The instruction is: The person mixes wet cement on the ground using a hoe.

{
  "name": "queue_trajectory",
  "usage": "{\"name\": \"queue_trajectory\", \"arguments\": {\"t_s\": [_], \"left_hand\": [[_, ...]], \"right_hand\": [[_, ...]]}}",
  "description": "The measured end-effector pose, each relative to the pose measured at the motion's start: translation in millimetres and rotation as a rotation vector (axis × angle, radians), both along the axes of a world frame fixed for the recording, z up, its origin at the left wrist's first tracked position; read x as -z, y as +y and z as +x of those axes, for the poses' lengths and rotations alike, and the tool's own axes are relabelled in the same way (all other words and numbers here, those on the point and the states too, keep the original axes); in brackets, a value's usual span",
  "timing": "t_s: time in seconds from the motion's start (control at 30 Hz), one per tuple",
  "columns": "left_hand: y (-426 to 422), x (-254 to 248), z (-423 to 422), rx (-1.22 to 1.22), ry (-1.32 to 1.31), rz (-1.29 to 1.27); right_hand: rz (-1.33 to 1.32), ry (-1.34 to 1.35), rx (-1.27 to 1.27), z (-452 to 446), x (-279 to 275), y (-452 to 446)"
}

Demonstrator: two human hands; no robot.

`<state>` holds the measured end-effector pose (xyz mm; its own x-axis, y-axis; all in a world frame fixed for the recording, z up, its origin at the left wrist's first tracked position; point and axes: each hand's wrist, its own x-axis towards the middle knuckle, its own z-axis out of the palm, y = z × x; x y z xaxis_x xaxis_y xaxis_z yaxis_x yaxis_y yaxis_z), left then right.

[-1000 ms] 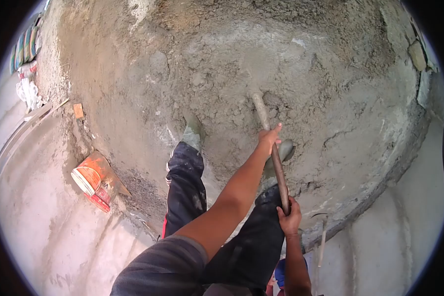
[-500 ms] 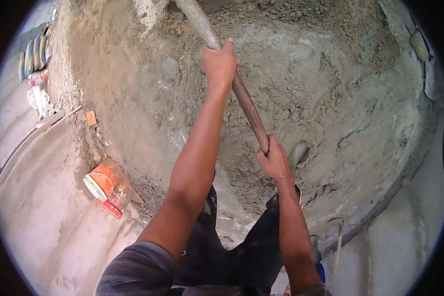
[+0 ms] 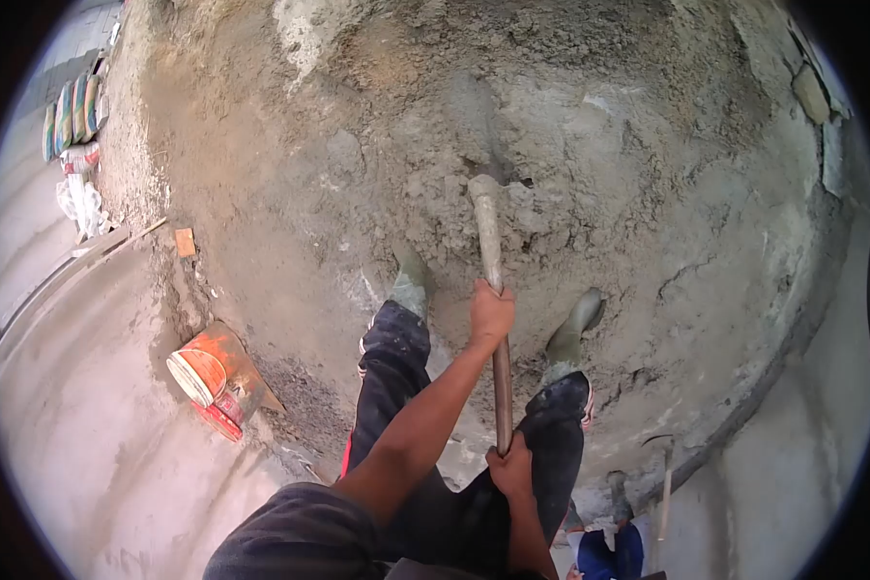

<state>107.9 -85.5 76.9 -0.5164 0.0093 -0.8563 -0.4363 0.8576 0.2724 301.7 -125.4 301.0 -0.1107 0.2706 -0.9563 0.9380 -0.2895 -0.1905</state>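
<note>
A long wooden-handled hoe [image 3: 490, 232] runs down the middle of the view, its head end in the wet grey cement mix [image 3: 358, 193]. The blade itself is mostly hidden in the mix. Halfway along the handle, my left hand [image 3: 493, 311] is wrapped round the wood. Lower down, close to my thighs, my right hand [image 3: 510, 466] grips the handle's near end. My boots, a left one [image 3: 409, 282] and a right one [image 3: 575, 327], stand in the mix on either side of the handle.
At left, an orange bucket [image 3: 201, 372] lies tipped beside the mix, near a small orange block [image 3: 185, 243]. Filled sacks [image 3: 75, 111] are stacked farther back. Another long-handled tool [image 3: 666, 483] lies at lower right, near a person in blue [image 3: 611, 553].
Both hands have drawn the hoe back toward my body and down in the view. Its head end has come nearer from beyond the top edge, and the handle is now closer to upright.
</note>
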Motion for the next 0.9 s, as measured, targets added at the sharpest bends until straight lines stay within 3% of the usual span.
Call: {"name": "queue_trajectory", "arguments": {"t_s": [0.07, 0.13, 0.23, 0.33, 0.37, 0.4, 0.5, 0.6, 0.7, 0.77, 0.9], "left_hand": [[-27.0, -37.7, 32.7, -0.111, 0.081, 0.105], [-27.1, -65.4, 3.7, -0.169, 0.108, 0.14], [8.0, -112.4, -99.4, -0.291, 0.242, 0.217], [45.2, -92.6, -237.0, -0.258, 0.538, 0.284], [41.3, -46.0, -285.6, -0.076, 0.741, 0.207], [53.2, -28.8, -327.6, -0.081, 0.745, 0.267], [76.5, 44.7, -394.9, 0.039, 0.643, 0.029], [64.7, 94.0, -281.4, 0.068, 0.406, -0.133], [48.7, 51.3, -128.4, 0.05, 0.234, -0.143], [36.5, -3.8, -58.5, 0.008, 0.121, -0.065], [1.6, -104.2, 46.0, -0.059, 0.068, 0.098]], "right_hand": [[0.014, 0.008, -0.061, 16.6, -31.8, -14.3], [0.015, 0.011, -0.134, 13.5, -50.2, -22.2], [-0.004, 0.18, -0.122, -38.0, 13.0, -6.2], [0.115, 0.429, -0.156, -157.4, 108.8, 36.9], [0.102, 0.496, -0.154, -200.8, 135.6, 60.1], [0.055, 0.497, -0.134, -244.3, 145.9, 88.2], [-0.027, 0.529, -0.11, -277.2, 171.0, 122.3], [-0.032, 0.389, -0.172, -209.9, 163.5, 119.7], [-0.021, 0.228, -0.265, -82.4, 106.5, 91.1], [-0.03, 0.113, -0.161, -23.8, 41.2, 67.0], [-0.027, -0.001, -0.07, 27.3, -88.3, 44.4]]}}
